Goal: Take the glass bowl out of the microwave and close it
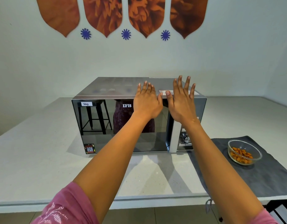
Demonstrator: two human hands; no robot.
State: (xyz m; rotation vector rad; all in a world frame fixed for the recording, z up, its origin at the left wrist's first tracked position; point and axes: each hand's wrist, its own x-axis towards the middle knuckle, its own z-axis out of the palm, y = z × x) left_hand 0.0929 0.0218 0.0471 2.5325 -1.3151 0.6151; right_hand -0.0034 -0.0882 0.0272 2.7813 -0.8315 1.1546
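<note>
— Starting nearest: grey cloth (260,175) at the counter's right edge, glass bowl (244,152) of orange snacks sitting on it, well clear of the microwave (120,125).

— Already out, then. And further in?

— Door (123,126) flush with the front, looks shut. Left hand (146,102) and right hand (182,104) raised side by side before the top front edge, fingers spread flat, gripping nothing.

— Touching or hovering?

— Cannot tell from this angle.

— Which step, by the look of it?

— Closing, probably done or at its last press. Next move, if any: checking the latch, then lifting both palms away without nudging the bowl.
</note>
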